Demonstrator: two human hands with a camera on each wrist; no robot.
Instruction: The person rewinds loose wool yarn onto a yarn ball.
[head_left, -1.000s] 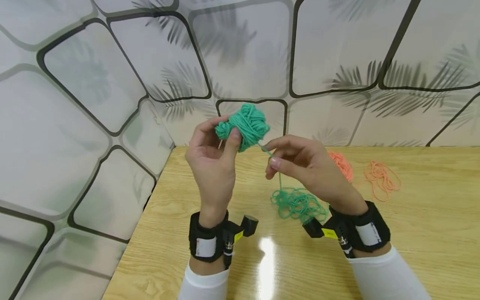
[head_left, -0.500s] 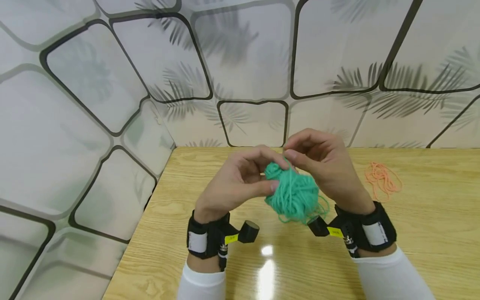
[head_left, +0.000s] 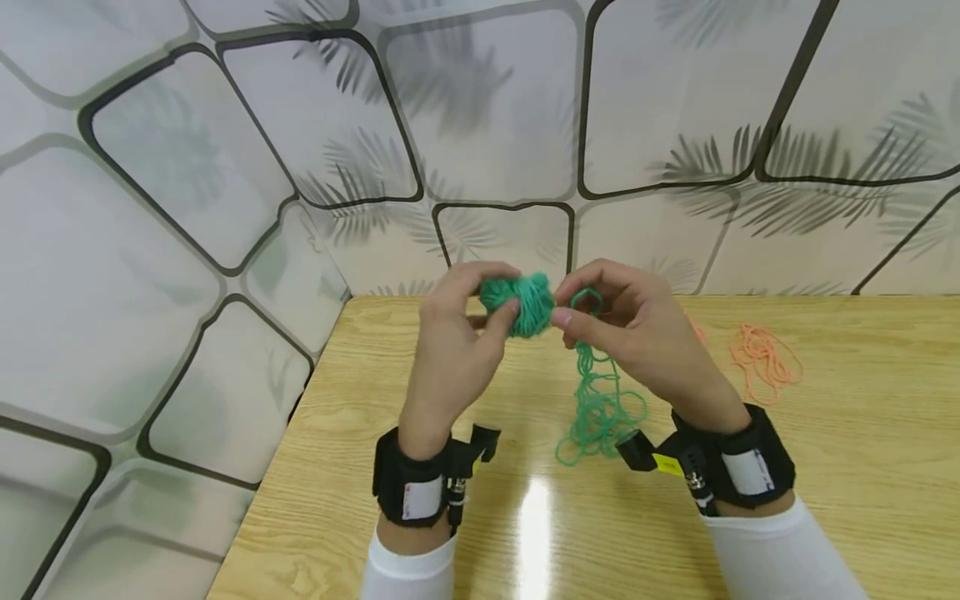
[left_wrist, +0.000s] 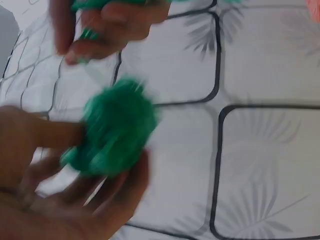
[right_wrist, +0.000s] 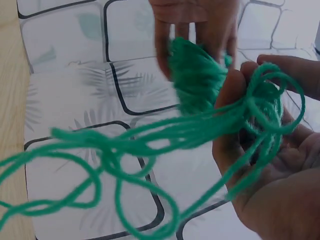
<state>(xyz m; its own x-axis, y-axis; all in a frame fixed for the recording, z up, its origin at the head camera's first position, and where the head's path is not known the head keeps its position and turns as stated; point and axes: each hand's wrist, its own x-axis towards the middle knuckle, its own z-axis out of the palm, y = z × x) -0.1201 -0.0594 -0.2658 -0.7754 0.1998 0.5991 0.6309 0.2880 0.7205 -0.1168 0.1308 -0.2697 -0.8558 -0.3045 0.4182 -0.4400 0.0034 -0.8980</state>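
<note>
Left grip clamps green ball | right grip pinches yarn | tangled loops at ball's five o'clock could snag!

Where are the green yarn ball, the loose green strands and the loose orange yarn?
Green yarn ball (head_left: pixel 535 303): head view, on its wound side.
Loose green strands (head_left: pixel 597 415): head view, on their tangled lower part.
Loose orange yarn (head_left: pixel 762 350): head view, amid its loops.

The green yarn ball is a total smear in the left wrist cam, and some fingertips of the left hand are lost behind it from the head view. The right hand covers nearly all of one orange yarn bundle there too. Also, the loose green strands run off the right wrist cam's left edge.
</note>
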